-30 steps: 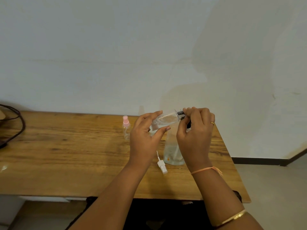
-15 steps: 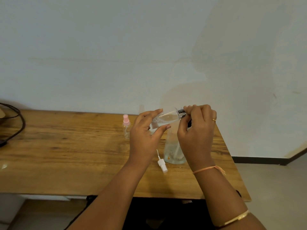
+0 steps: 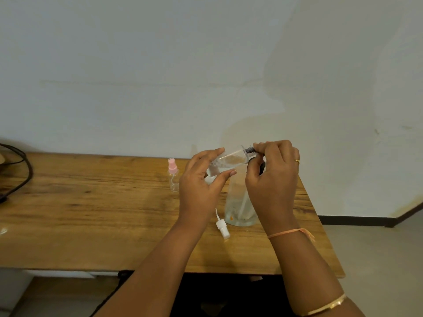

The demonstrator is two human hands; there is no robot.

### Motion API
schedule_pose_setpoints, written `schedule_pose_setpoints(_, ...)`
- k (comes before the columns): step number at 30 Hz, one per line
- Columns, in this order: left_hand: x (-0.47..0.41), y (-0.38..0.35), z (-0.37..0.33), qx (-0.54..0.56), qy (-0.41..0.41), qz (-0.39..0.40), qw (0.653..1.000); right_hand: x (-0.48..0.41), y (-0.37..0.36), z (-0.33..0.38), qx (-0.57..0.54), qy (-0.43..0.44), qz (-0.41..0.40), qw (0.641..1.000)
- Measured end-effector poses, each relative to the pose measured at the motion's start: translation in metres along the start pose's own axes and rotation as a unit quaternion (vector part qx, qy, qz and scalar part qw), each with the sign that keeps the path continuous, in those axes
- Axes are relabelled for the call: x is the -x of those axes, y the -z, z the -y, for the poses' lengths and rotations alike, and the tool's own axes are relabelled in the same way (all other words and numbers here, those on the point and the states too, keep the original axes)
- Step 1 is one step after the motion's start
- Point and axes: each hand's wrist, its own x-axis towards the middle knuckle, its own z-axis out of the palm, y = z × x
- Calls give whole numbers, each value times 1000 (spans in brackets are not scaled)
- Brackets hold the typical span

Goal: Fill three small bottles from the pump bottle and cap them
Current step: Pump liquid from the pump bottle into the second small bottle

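My left hand holds a small clear bottle tilted on its side, neck pointing right. My right hand pinches a dark part at that bottle's neck; most of it is hidden by my fingers. Below my hands stands the large clear bottle with a tube inside it, its top hidden. A small clear bottle with a pink spray cap stands upright to the left. A white spray cap with its thin tube lies loose on the table.
The wooden table runs against a white wall; its right edge ends just past my right hand. A black cable loops at the far left edge. The floor lies to the right.
Both hands with the tilted bottle have risen slightly. The grip on the bottle and on its neck looks the same.
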Motion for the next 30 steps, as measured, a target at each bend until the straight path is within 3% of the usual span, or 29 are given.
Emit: schedule_pose_setpoints(30,-2,2,0,-8,14,1,1000,5,-9,-5,12,21,-11,1000)
